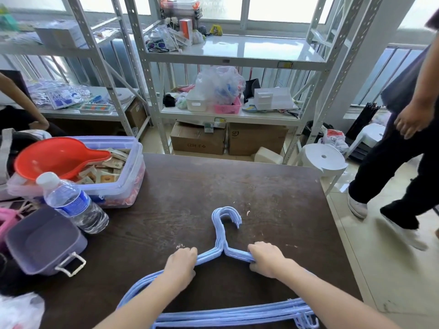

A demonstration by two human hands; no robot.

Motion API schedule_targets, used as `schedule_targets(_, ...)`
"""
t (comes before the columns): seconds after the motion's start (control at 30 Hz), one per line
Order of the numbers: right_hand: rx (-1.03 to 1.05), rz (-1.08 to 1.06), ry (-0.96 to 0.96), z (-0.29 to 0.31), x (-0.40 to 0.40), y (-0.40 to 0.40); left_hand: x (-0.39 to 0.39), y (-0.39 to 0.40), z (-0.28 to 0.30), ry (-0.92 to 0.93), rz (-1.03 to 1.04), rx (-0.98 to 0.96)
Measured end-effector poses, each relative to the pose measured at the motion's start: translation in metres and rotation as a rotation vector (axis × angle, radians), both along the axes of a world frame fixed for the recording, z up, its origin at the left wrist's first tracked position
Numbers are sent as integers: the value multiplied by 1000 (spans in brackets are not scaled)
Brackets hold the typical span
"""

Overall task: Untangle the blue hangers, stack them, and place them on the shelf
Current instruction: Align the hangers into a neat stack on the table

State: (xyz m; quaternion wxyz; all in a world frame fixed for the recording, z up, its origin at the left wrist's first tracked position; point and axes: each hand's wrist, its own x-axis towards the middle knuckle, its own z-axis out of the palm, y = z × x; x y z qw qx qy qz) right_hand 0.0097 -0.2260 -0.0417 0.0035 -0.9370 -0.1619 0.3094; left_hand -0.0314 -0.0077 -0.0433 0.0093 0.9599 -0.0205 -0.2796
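Note:
Several light blue hangers [221,236] lie stacked flat on the dark brown table [237,186], hooks pointing away from me and lined up together. My left hand [181,265] grips the stack's left shoulder just beside the neck. My right hand [267,258] grips the right shoulder on the other side of the neck. The bottom bars run under my forearms near the table's front edge. A white metal shelf unit [237,57] stands beyond the table's far edge, its upper board mostly bare on the right.
On the table's left stand a water bottle [71,203], a purple bin [45,243] and a clear box [123,172] holding a red scoop [57,155]. A white stool [324,157] and a walking person [403,138] are at the right. Another person's arm [26,108] shows at the left.

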Motion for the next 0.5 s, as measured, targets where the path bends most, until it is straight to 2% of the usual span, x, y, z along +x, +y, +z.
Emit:
schedule_targets(0.13, -20, 36, -22, 1, 4, 1, 8, 3, -2, 21, -65, 22)
schedule_targets(0.27, 9, 31, 25, 1, 5, -3, 6, 12, 0, 64, -62, -99)
schedule_targets(0.5, 202, -164, 143, -2, -1, -15, 1, 18, 2, 63, 2, -273)
